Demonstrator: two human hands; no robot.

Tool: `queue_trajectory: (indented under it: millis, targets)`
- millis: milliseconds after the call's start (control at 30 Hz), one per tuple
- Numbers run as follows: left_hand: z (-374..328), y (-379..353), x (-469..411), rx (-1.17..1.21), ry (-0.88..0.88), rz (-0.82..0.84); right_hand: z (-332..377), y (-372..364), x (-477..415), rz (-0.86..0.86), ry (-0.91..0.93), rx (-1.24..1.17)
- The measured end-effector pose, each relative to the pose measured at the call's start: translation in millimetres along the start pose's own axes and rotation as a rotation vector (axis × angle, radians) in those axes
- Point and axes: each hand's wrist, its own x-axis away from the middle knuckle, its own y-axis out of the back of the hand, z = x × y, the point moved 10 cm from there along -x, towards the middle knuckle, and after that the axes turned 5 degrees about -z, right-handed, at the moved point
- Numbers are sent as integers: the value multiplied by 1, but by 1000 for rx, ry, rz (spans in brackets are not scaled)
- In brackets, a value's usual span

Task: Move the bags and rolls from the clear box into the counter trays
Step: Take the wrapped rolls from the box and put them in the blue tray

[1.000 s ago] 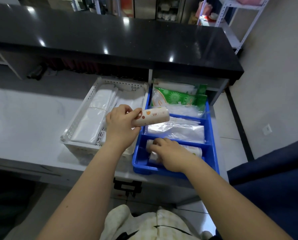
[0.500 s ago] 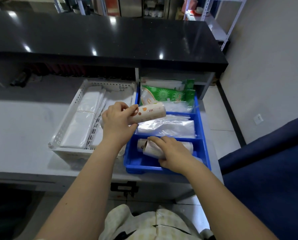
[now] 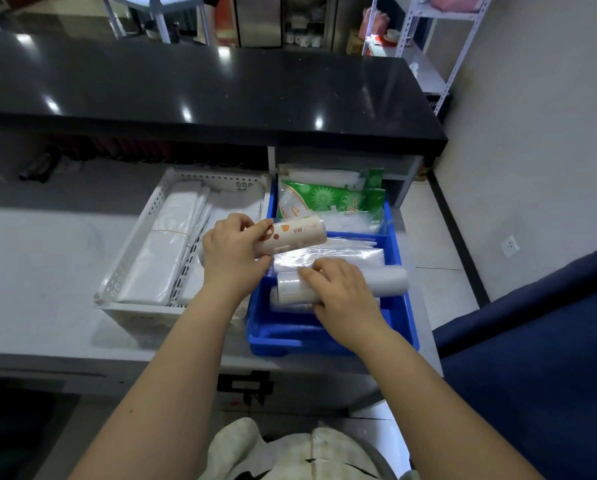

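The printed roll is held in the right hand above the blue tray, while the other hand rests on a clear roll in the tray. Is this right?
Not quite. The head view shows the printed roll in the left hand, not the right. The right hand rests on the clear roll in the blue tray.

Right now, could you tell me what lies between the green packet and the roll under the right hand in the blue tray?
In the head view, flat clear plastic bags fill the tray's middle section between the green packet and that roll.

My right hand (image 3: pixel 342 292) has gone from pressing a roll flat in the blue tray's (image 3: pixel 328 337) 6 o'clock compartment to lifting a clear roll (image 3: pixel 383 278) off the one below, shifted toward 3 o'clock.
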Motion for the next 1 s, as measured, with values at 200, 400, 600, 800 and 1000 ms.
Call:
queue_trajectory:
  millis: [200,400,600,800,1000]
  targets:
    - [2,-17,1,-48,11,114,-25,40,-12,-123,-104,57]
    - [-36,-52,24,-75,-102,314,-67,77,-5,-175,-256,96]
    - [-83,-82,61,-15,-247,450,-83,76,6,-140,-316,117]
    - [-90,-96,79,8,-280,500,-81,56,16,-107,-314,96]
    - [-85,-93,80,-14,-289,410,-78,48,14,-84,-316,77]
